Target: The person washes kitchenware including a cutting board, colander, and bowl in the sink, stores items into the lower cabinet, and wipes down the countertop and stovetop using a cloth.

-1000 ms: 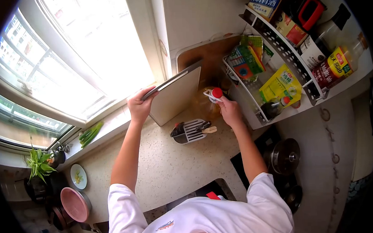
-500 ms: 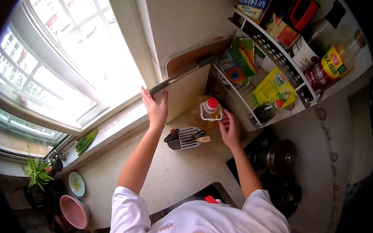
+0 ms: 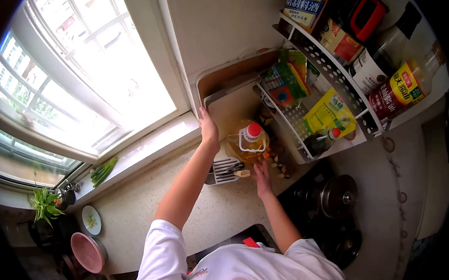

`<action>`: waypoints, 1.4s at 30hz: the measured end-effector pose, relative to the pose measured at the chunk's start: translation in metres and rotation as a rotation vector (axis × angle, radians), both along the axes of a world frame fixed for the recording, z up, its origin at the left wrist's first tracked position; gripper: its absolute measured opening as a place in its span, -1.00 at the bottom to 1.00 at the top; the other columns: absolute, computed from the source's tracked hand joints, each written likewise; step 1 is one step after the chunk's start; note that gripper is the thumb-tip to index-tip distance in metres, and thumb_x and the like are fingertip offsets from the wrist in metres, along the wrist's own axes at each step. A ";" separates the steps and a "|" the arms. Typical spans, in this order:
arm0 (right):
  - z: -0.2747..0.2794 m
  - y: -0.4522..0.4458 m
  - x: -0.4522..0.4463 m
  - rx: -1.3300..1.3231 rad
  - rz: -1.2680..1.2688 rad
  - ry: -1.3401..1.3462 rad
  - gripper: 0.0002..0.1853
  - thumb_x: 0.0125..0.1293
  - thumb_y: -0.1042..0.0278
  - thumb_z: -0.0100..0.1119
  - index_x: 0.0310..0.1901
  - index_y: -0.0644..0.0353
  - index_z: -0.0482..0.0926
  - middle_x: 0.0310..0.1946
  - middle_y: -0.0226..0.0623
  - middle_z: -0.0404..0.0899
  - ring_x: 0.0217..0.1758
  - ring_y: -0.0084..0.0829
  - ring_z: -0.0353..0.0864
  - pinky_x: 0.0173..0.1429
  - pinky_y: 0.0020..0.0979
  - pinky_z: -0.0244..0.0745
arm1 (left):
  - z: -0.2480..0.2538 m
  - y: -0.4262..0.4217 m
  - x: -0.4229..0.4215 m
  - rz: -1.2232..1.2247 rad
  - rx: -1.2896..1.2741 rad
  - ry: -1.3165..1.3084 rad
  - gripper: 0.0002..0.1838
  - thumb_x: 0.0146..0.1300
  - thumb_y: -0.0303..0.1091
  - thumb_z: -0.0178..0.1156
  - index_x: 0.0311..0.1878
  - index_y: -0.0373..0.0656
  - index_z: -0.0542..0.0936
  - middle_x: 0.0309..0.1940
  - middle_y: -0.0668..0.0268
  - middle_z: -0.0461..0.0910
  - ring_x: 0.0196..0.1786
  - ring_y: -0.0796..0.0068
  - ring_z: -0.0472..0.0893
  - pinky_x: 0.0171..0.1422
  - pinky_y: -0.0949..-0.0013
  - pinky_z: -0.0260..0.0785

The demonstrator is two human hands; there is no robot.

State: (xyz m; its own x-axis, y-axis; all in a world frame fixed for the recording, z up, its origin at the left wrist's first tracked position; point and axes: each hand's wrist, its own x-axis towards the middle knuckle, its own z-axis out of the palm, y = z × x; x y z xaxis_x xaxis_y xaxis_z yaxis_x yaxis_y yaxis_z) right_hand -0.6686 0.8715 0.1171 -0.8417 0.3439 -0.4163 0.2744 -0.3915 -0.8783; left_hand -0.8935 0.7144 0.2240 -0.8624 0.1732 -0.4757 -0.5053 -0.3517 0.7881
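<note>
A light board leans in the back corner before a brown board. My left hand is at the light board's left side, fingers extended, not wrapped round it. A big oil bottle with a red cap and white handle stands in front of the board. Just below the bottle is my right hand, fingers apart and holding nothing. Between my hands sits a white slotted utensil holder with dark and wooden-tipped handles, partly hidden by my left forearm.
A rack of bottles and packets stands at right, above a stove with a lidded pot. Green onions lie on the windowsill. A small plate, a pink basin and a plant are at left.
The light board has moved back and right against the brown board. My left hand went right with it and loosened from its edge. My right hand left the bottle's handle and moved down.
</note>
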 end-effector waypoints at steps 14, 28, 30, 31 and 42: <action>0.006 -0.001 -0.001 -0.202 -0.033 -0.054 -0.15 0.58 -0.07 0.14 0.71 -0.15 -0.09 0.53 -0.24 0.31 0.50 -0.27 0.39 0.43 -0.18 0.32 | -0.005 -0.014 0.001 -0.149 -0.089 0.014 0.14 0.38 0.65 -0.24 0.73 -0.08 -0.01 0.75 0.19 -0.06 0.76 0.18 -0.11 0.76 0.01 -0.38; -0.016 0.006 -0.035 -0.099 0.002 0.020 -0.29 0.64 -0.11 0.05 0.57 0.20 0.16 0.33 -0.28 0.46 0.23 -0.36 0.53 0.38 -0.29 0.37 | -0.118 -0.187 0.176 -0.431 -0.626 0.416 0.33 0.00 -0.20 0.60 0.74 -0.01 -0.09 0.68 -0.04 0.08 0.63 -0.05 0.26 0.62 -0.12 0.22; -0.018 0.008 -0.043 -0.079 0.054 0.055 -0.24 0.60 -0.08 0.15 0.59 0.19 0.12 0.36 -0.24 0.47 0.33 -0.32 0.52 0.45 -0.25 0.36 | -0.124 -0.174 0.178 -0.421 -0.616 0.453 0.39 -0.04 -0.16 0.66 0.74 -0.03 -0.11 0.67 -0.05 0.07 0.61 -0.06 0.29 0.58 -0.08 0.29; -0.011 0.008 -0.048 -0.096 0.099 0.101 -0.21 0.58 -0.09 0.17 0.60 0.17 0.10 0.36 -0.21 0.47 0.35 -0.29 0.53 0.46 -0.24 0.36 | -0.123 -0.166 0.178 -0.419 -0.607 0.473 0.42 -0.06 -0.15 0.68 0.74 -0.04 -0.13 0.66 -0.06 0.07 0.61 -0.07 0.30 0.56 -0.07 0.32; -0.025 0.016 -0.074 -0.033 0.153 -0.084 0.06 0.34 -0.44 0.26 0.64 0.01 0.02 0.37 0.06 0.50 0.38 -0.15 0.60 0.48 -0.03 0.31 | -0.119 -0.133 0.172 -0.386 -0.779 0.444 0.33 -0.13 -0.10 0.74 0.68 0.02 0.10 0.47 0.00 0.32 0.39 0.03 0.50 0.41 0.08 0.51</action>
